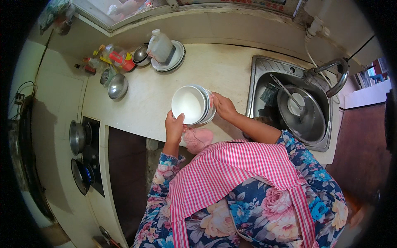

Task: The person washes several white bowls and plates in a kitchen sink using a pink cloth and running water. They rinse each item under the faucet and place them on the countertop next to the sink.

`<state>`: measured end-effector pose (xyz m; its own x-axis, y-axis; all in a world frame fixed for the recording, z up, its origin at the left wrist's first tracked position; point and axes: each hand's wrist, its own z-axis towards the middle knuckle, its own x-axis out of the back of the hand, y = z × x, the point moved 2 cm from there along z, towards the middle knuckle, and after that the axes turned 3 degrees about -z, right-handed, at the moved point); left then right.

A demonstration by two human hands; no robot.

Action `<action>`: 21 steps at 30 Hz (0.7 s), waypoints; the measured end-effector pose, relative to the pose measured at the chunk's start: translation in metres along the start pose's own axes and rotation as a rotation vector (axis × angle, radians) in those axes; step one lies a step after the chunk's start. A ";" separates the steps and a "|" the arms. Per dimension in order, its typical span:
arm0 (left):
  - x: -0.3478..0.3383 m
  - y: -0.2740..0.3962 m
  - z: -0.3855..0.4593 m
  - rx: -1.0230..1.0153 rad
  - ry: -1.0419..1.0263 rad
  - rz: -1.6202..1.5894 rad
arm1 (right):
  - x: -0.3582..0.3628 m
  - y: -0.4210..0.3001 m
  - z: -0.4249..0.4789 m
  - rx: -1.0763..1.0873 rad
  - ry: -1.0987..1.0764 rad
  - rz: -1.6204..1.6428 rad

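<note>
A stack of white bowls point(189, 105) is held over the pale countertop point(149, 108), tilted a little to the left. My left hand point(174, 125) grips its lower left side, the thumb over the rim of the front bowl. On the right side of the stack, my right hand point(224, 106) holds the outer bowls by their edge. A pink cloth point(198, 139) lies at the counter's front edge, just below the bowls and close to my left hand.
At right, the steel sink point(257, 66) holds a large metal basin point(314, 108) with a ladle and white bowl. Stacked plates point(178, 57) under a plastic jug point(160, 46), bottles point(119, 59) and metal bowls point(118, 86) stand back left. A pan point(79, 176) sits over a lit blue flame.
</note>
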<state>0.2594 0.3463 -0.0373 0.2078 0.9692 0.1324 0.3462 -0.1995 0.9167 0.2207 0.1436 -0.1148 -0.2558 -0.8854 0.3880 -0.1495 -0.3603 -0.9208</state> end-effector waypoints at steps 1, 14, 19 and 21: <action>-0.001 -0.001 0.000 0.012 0.011 -0.001 | -0.001 0.001 0.001 0.009 0.000 0.037; -0.003 -0.007 0.000 -0.042 0.044 0.072 | 0.024 -0.002 0.002 -0.314 -0.144 0.369; -0.005 -0.008 0.001 -0.074 0.075 0.072 | 0.029 -0.017 0.008 0.090 -0.014 0.233; -0.005 -0.008 0.001 -0.065 0.077 0.068 | 0.025 -0.021 0.007 0.104 -0.102 0.127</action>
<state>0.2567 0.3428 -0.0460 0.1571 0.9626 0.2209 0.2733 -0.2573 0.9269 0.2242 0.1272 -0.0862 -0.1673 -0.9490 0.2673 -0.0210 -0.2676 -0.9633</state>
